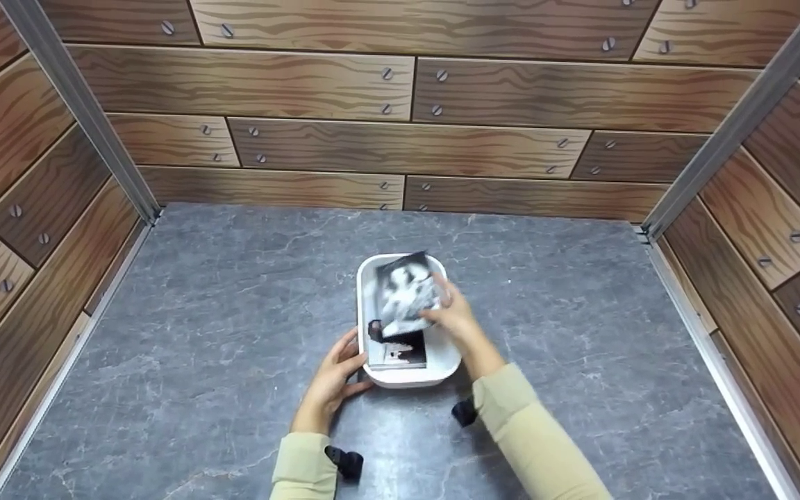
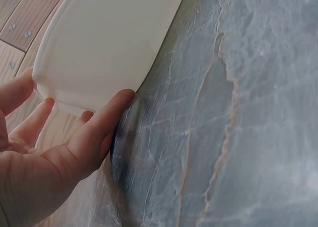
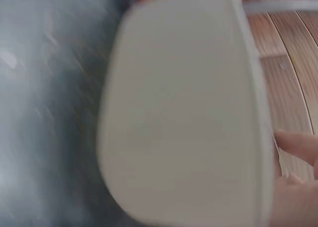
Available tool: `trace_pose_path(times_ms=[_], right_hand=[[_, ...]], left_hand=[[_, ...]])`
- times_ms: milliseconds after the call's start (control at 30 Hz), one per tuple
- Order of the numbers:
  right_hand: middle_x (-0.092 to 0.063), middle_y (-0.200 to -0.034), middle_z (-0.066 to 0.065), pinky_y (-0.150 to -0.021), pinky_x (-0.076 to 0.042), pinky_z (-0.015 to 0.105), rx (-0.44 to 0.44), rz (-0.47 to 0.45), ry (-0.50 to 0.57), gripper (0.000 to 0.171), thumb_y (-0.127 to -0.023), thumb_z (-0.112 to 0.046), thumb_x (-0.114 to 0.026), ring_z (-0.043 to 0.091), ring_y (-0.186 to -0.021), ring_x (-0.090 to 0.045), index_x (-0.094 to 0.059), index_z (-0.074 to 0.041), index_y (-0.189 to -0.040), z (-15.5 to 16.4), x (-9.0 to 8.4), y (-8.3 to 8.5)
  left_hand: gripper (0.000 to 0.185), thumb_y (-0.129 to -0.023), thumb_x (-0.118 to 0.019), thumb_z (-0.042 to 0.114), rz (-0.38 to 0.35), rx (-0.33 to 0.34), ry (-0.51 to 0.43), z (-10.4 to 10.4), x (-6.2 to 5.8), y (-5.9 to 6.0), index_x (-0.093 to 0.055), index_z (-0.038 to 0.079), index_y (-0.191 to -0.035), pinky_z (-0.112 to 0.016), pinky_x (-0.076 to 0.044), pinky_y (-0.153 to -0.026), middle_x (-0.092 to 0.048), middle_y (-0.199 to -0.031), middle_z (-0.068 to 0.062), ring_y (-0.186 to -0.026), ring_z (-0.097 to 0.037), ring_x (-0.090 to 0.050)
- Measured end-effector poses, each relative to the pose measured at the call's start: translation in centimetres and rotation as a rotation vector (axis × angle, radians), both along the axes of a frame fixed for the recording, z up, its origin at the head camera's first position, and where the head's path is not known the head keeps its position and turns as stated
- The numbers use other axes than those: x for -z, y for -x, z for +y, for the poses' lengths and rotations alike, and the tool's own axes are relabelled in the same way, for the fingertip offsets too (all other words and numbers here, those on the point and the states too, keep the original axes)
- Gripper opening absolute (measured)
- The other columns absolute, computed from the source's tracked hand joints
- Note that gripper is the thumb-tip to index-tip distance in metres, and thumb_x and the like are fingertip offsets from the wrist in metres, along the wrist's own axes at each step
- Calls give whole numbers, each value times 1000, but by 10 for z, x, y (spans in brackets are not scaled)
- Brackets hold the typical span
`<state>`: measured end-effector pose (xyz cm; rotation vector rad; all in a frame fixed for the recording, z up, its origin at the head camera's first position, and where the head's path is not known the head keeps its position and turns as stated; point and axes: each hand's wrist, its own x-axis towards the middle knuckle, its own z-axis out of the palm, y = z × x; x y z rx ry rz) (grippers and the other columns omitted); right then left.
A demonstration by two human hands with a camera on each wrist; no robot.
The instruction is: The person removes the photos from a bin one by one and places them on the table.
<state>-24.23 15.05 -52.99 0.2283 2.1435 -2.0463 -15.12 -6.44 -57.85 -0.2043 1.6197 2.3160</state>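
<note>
— What is going on at the grey stone-look table [image 1: 233,333]?

— A white tray [image 1: 410,377] is sitting near the middle, a bit toward six o'clock. The left hand [image 1: 334,378] is resting against its near corner at about seven o'clock, fingers straight and relaxed, thumb along the wall.

— And the other one?

— The right hand [image 1: 452,316] is coming in from four o'clock and pinching a black-and-white photo card [image 1: 407,292], which is tilting over the tray, blurred. Another printed card [image 1: 400,351] is lying flat inside, toward the six o'clock end.

— Anything around it?

— Wood-plank printed walls [image 1: 400,139] are standing at nine, twelve and three o'clock.
</note>
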Motion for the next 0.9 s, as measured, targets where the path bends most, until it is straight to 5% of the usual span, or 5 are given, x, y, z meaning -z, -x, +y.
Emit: trace_pose_path(times_ms=[333, 533, 767, 900], right_hand=[[-54, -88, -4, -55, -48, 16, 197, -109, 289, 86, -85, 18, -49, 5, -60, -54, -18, -19, -156, 91, -10, 52], [-45, -96, 0, -59, -46, 17, 211, -198, 177, 87, -88, 13, -50, 4, -61, -51, -15, -28, -156, 130, -1, 67], [-50, -99, 1, -73, -49, 22, 174, -243, 89, 84, -88, 10, -52, 5, -72, -53, -17, -26, -156, 131, 14, 74], [-44, -138, 10, -72, -49, 20, 198, -266, 117, 81, -89, 12, -50, 5, -72, -52, -19, -22, -156, 125, 21, 73]], left_hand=[[63, -96, -52, 7, -10, -9, 20, 0, 0, 2, -23, 6, -153, -50, -56, -88, -28, -152, -29, -128, -37, -45], [64, -96, -54, 8, -15, -11, 25, 4, 1, 2, -24, 6, -153, -50, -56, -88, -29, -151, -29, -131, -39, -43], [65, -96, -54, 8, -10, -14, 6, 2, 1, 2, -24, 7, -153, -51, -55, -89, -27, -152, -30, -130, -40, -44], [64, -96, -53, 7, -9, -15, -2, 0, 0, 0, -24, 6, -153, -51, -55, -90, -28, -151, -30, -128, -39, -45]])
